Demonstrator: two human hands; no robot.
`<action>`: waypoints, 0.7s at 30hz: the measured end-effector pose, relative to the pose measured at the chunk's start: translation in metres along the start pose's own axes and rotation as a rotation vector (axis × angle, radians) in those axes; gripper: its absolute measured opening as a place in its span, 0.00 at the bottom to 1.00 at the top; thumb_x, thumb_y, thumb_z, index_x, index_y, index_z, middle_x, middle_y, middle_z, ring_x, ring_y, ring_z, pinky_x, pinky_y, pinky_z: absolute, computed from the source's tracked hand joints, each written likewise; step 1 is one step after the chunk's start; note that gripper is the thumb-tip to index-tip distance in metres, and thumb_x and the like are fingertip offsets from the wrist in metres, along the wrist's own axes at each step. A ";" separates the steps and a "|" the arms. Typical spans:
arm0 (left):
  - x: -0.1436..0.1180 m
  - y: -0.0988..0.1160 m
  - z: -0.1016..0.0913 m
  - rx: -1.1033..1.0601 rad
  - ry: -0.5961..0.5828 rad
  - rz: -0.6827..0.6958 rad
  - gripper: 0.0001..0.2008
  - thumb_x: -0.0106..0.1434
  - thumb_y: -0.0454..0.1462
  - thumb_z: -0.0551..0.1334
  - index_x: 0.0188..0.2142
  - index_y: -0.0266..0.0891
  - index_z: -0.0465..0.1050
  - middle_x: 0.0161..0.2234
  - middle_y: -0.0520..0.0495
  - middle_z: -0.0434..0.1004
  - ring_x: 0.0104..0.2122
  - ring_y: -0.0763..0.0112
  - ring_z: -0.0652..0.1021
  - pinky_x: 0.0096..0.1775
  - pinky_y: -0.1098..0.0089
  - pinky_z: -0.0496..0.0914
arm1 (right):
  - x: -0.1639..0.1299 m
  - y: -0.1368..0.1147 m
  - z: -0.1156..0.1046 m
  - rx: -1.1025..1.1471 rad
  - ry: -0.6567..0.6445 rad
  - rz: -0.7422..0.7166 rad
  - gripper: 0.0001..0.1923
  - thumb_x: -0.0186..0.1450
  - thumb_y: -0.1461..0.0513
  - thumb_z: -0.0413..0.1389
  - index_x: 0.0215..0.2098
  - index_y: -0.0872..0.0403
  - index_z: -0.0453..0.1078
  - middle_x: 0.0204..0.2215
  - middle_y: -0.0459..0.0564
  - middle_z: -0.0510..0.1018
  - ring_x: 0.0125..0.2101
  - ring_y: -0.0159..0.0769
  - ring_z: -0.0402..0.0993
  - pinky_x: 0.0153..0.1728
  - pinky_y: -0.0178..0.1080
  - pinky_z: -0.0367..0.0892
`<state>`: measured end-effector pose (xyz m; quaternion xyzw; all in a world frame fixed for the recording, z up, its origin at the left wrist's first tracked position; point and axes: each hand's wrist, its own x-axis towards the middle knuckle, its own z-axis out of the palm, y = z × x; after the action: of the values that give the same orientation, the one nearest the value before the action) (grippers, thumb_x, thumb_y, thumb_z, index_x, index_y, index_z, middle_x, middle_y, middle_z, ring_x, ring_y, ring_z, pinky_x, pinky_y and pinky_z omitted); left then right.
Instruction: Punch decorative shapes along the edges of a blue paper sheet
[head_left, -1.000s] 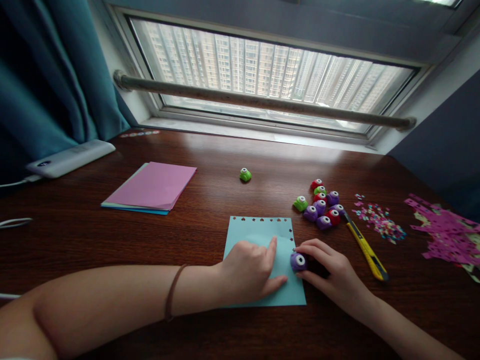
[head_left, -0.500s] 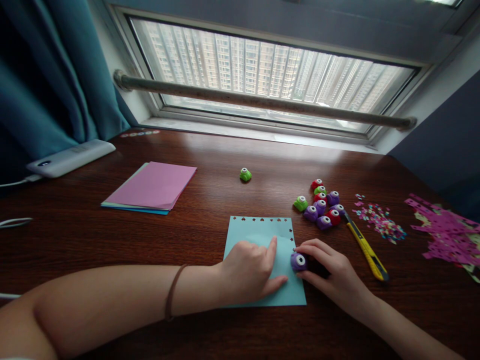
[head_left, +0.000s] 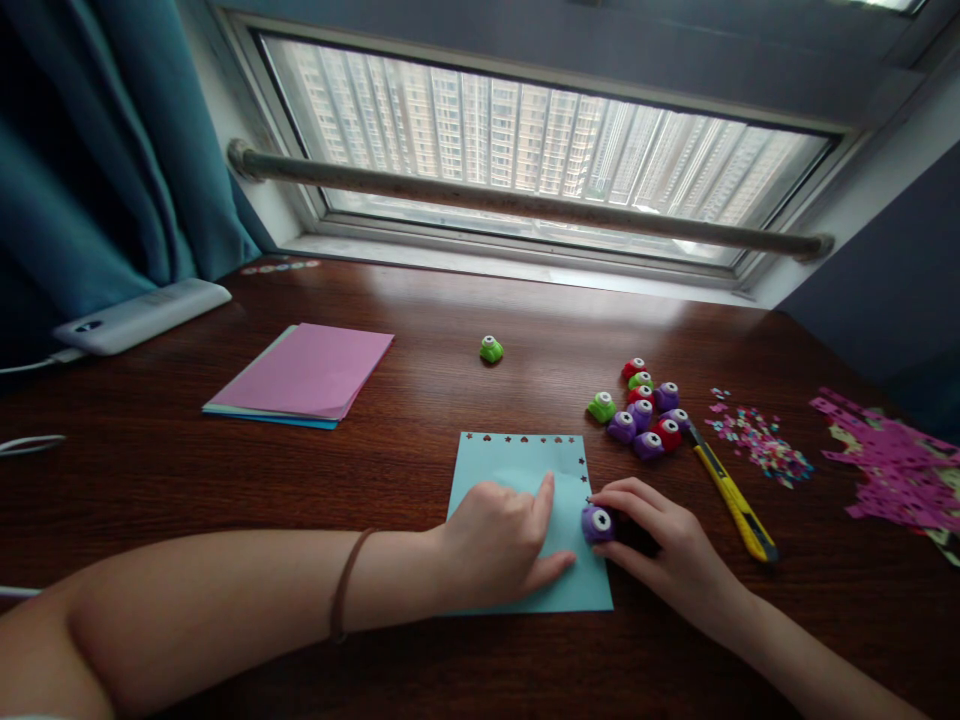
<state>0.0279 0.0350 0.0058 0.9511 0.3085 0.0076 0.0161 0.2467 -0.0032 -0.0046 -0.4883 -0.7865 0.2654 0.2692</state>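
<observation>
A light blue sheet of paper (head_left: 480, 465) lies on the table, with small stars and hearts punched along its top edge and stars down the upper right edge. My left hand (head_left: 501, 540) rests on the sheet, thumb and forefinger stretched apart, the other fingers curled, nothing seen in it. Between the thumb and fingers of my right hand (head_left: 667, 535) is a purple craft punch (head_left: 598, 524) with a white button, set at the paper's right edge. The punch's slot is hidden from view.
Several coloured punches (head_left: 640, 415) cluster beyond my right hand, beside a yellow utility knife (head_left: 739, 500). Confetti (head_left: 765, 447) and pink scraps (head_left: 892, 455) lie to the right. One green punch (head_left: 491, 349) sits farther back. Coloured paper (head_left: 304, 370) and a white device (head_left: 142, 315) lie left.
</observation>
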 end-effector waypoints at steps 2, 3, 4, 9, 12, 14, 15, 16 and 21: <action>0.000 0.000 0.000 0.001 0.001 0.000 0.34 0.63 0.51 0.50 0.55 0.20 0.58 0.29 0.37 0.76 0.26 0.57 0.77 0.25 0.61 0.70 | 0.000 0.000 0.000 -0.004 0.001 -0.007 0.14 0.61 0.65 0.56 0.45 0.51 0.65 0.40 0.51 0.70 0.41 0.38 0.69 0.41 0.38 0.68; 0.000 0.000 0.000 -0.001 0.001 0.001 0.34 0.64 0.51 0.50 0.55 0.20 0.58 0.29 0.37 0.76 0.26 0.57 0.77 0.25 0.62 0.70 | 0.000 -0.001 0.000 -0.003 0.007 -0.005 0.14 0.61 0.65 0.56 0.45 0.51 0.66 0.40 0.51 0.70 0.41 0.38 0.69 0.41 0.38 0.68; 0.000 0.000 0.000 -0.003 0.001 0.002 0.34 0.64 0.51 0.50 0.55 0.20 0.58 0.29 0.37 0.76 0.26 0.57 0.77 0.26 0.62 0.70 | 0.000 -0.002 -0.001 0.000 0.013 -0.002 0.14 0.61 0.65 0.56 0.45 0.51 0.66 0.40 0.51 0.71 0.41 0.38 0.69 0.41 0.38 0.68; 0.000 0.000 0.001 -0.008 0.006 0.003 0.34 0.63 0.51 0.50 0.55 0.20 0.58 0.29 0.38 0.76 0.26 0.57 0.77 0.25 0.61 0.70 | 0.000 -0.007 -0.001 0.015 0.026 0.027 0.13 0.60 0.66 0.56 0.45 0.51 0.66 0.40 0.51 0.71 0.41 0.37 0.69 0.42 0.38 0.67; 0.000 0.000 0.000 -0.006 0.006 0.003 0.34 0.64 0.51 0.50 0.55 0.20 0.58 0.29 0.37 0.76 0.26 0.57 0.77 0.25 0.61 0.70 | 0.000 -0.005 -0.001 0.014 0.030 0.010 0.13 0.60 0.65 0.56 0.45 0.51 0.67 0.40 0.51 0.71 0.41 0.38 0.70 0.41 0.38 0.68; 0.000 0.000 0.000 -0.009 0.003 0.004 0.34 0.64 0.51 0.50 0.55 0.19 0.58 0.29 0.37 0.76 0.26 0.57 0.77 0.25 0.61 0.70 | 0.000 -0.004 0.000 0.012 0.031 0.006 0.13 0.60 0.65 0.56 0.45 0.51 0.67 0.40 0.51 0.71 0.41 0.38 0.70 0.41 0.38 0.68; 0.000 -0.001 0.000 -0.011 0.003 0.005 0.34 0.64 0.51 0.50 0.55 0.19 0.58 0.29 0.37 0.76 0.26 0.57 0.77 0.25 0.61 0.70 | 0.000 -0.004 0.000 0.011 0.030 0.009 0.13 0.60 0.65 0.56 0.45 0.51 0.67 0.40 0.51 0.71 0.41 0.38 0.70 0.41 0.38 0.68; 0.000 -0.001 -0.001 -0.012 0.003 0.005 0.34 0.63 0.51 0.50 0.54 0.19 0.59 0.29 0.37 0.76 0.26 0.57 0.77 0.25 0.61 0.70 | 0.000 -0.004 0.000 0.012 0.028 0.010 0.13 0.60 0.65 0.56 0.45 0.51 0.66 0.40 0.51 0.71 0.41 0.38 0.69 0.41 0.37 0.68; 0.000 -0.001 -0.001 -0.015 -0.003 0.006 0.34 0.63 0.51 0.50 0.54 0.19 0.59 0.29 0.37 0.76 0.27 0.57 0.77 0.26 0.61 0.70 | 0.000 -0.005 -0.001 0.017 0.026 0.025 0.13 0.60 0.66 0.56 0.44 0.52 0.66 0.40 0.51 0.71 0.41 0.37 0.69 0.41 0.37 0.67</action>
<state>0.0277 0.0356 0.0070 0.9518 0.3057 0.0087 0.0237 0.2443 -0.0047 -0.0009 -0.4989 -0.7747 0.2692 0.2801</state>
